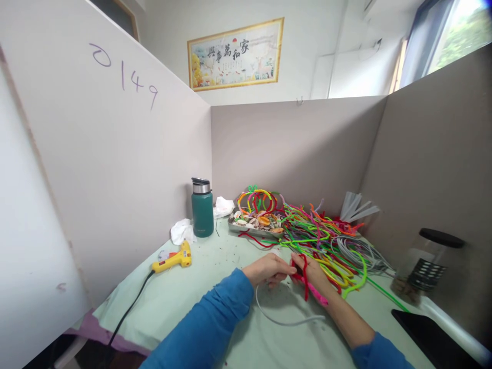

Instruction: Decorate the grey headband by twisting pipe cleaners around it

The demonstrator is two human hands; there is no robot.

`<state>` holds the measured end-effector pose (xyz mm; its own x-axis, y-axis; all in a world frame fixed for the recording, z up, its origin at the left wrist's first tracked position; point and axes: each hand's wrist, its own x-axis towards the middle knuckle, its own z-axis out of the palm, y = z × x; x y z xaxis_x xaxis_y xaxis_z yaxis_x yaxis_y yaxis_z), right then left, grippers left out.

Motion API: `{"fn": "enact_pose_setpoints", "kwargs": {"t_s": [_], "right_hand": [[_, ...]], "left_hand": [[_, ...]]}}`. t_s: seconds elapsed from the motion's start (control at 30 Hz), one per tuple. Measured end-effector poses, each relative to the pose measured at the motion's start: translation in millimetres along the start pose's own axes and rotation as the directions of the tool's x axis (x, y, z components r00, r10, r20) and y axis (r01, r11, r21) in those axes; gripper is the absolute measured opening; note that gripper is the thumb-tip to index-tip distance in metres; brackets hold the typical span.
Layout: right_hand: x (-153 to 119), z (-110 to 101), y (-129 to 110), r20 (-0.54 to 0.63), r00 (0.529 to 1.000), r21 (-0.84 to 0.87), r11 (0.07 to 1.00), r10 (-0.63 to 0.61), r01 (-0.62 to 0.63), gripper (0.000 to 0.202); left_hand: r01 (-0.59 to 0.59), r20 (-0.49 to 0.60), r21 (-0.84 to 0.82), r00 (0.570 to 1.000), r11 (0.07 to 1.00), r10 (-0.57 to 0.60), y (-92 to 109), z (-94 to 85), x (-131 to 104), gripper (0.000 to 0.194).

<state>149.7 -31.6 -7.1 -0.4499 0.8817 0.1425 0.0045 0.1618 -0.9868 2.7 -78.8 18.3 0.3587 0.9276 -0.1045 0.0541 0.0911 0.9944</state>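
Near the middle of the table, my left hand (pixel 268 268) and my right hand (pixel 314 272) meet with their fingers closed. Both pinch a red pipe cleaner (pixel 306 279), which loops up over the right fingers and hangs down. A bright pink pipe cleaner piece (pixel 317 293) shows against the right palm and wrist. From beneath the left hand a pale grey cord (pixel 282 323) curves across the table; whether it joins the red piece is hidden by the fingers. Just beyond the right hand lies a heap of colourful pipe cleaners (pixel 319 238).
A metal tray (pixel 253 231) of shells and buttons stands at the back, with colourful rings (pixel 258 202) on it. Leftward are a green bottle (pixel 202 212), crumpled tissue (pixel 181 231) and a corded yellow glue gun (pixel 172 260). A black-lidded jar (pixel 426 266) and dark flat object (pixel 434 338) lie right.
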Motion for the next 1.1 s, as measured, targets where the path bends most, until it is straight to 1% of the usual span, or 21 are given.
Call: {"fn": "enact_pose_setpoints", "kwargs": {"t_s": [0.1,0.23,0.37,0.47,0.6,0.67,0.77,0.87,1.1], "right_hand": [[2,-1,2,-0.011,1.000,-0.026,1.000,0.013,-0.013,0.050],[6,-6,9,-0.020,1.000,0.003,1.000,0.004,-0.004,0.046],[8,-7,13,-0.020,1.000,0.011,1.000,0.000,0.000,0.046],[9,-7,12,-0.030,1.000,0.006,1.000,-0.003,0.003,0.046],[8,-7,10,-0.064,0.997,-0.032,0.999,-0.036,0.034,0.046],[8,-7,9,-0.073,0.996,-0.055,0.998,-0.043,0.039,0.046],[8,-7,10,-0.056,0.998,-0.086,0.996,-0.042,0.037,0.048],[8,-7,12,-0.049,0.998,-0.106,0.994,-0.043,0.038,0.049],[6,-6,9,-0.101,0.993,-0.130,0.990,-0.063,0.050,0.048]], "left_hand": [[0.013,0.094,-0.010,0.996,1.000,-0.012,2,1.0,-1,0.042],[0.030,0.077,0.026,0.997,0.999,-0.032,3,2.4,-1,0.047],[0.025,0.076,0.013,0.997,1.000,-0.026,1,1.7,1,0.045],[0.026,0.076,0.014,0.997,1.000,-0.027,0,0.8,2,0.040],[-0.014,0.050,0.004,0.999,1.000,0.014,1,0.4,1,0.034],[-0.044,0.058,-0.019,0.997,0.999,0.045,2,0.5,1,0.033],[-0.078,0.076,-0.052,0.994,0.996,0.082,2,0.8,1,0.034],[-0.085,0.064,-0.067,0.994,0.994,0.089,2,1.1,1,0.035],[-0.091,0.028,-0.046,0.995,0.995,0.092,0,1.4,2,0.035]]}}
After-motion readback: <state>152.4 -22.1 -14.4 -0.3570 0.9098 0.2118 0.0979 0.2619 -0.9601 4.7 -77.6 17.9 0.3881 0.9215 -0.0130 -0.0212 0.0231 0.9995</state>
